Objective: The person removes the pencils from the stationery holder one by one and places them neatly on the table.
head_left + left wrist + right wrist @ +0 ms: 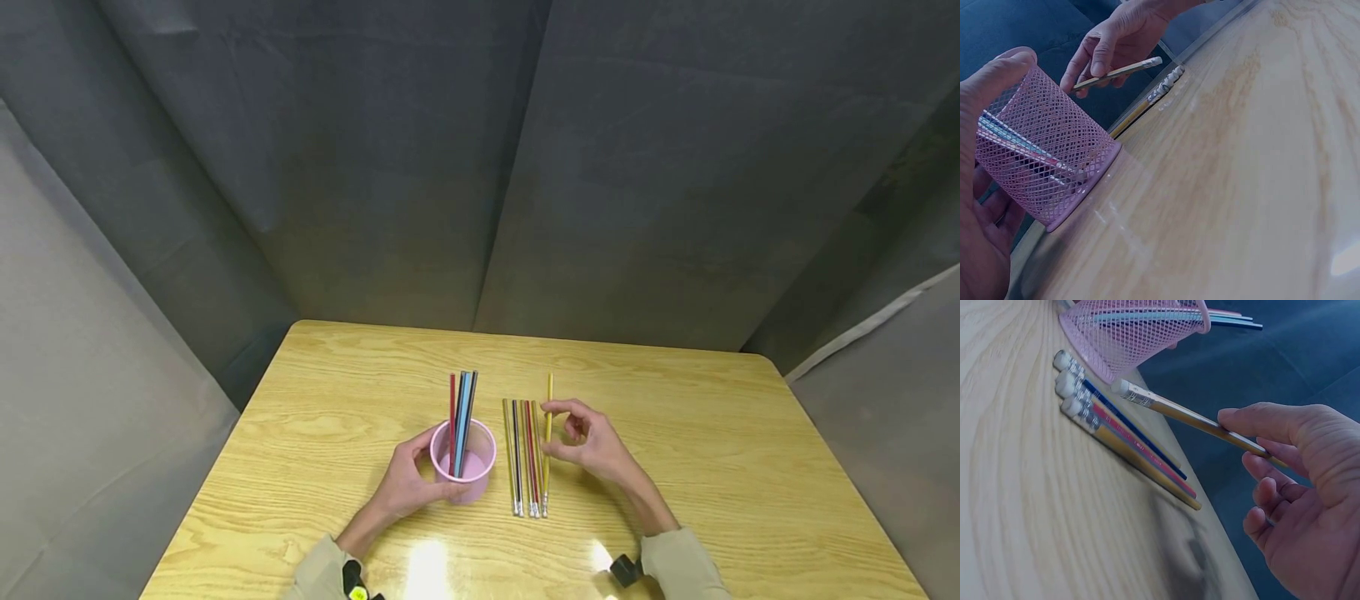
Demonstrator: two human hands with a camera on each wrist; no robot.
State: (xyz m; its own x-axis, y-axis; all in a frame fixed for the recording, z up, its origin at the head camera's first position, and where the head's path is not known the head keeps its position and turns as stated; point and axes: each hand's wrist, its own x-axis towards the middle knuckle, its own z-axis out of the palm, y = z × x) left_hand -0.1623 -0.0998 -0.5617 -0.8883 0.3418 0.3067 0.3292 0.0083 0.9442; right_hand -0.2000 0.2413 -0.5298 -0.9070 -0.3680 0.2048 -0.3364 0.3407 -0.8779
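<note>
Wrapping my left hand (407,486) around the pink mesh pencil cup (476,492), I have its thumb and fingers clasped on the wall as the cup stands upright on the wood-grain table (337,417), red, light-blue and dark pencils (463,425) leaning inside. Just right of it lies a row of eraser-tipped pencils (531,458), side by side, and beyond them a yellow pencil (548,427) is up off the surface, pinched between the thumb and fingers of my right hand (596,446)
</note>
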